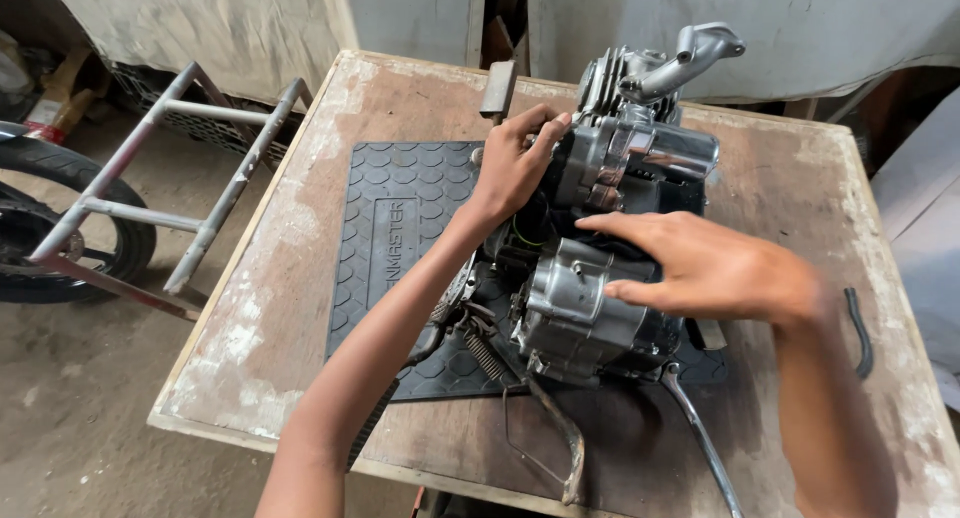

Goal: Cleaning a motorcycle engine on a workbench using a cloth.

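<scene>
A worn wooden table (300,308) bears a rubber mat (400,228) that cushions the engine (600,238). The left hand (510,168) grips the engine's upper side, steadying it; the right hand (700,268) rests open, flat on the casing.

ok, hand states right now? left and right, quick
Left hand: closed around the upper left side of the engine, gripping it.
Right hand: open, fingers extended, resting flat on the engine's top; holding nothing.
</scene>
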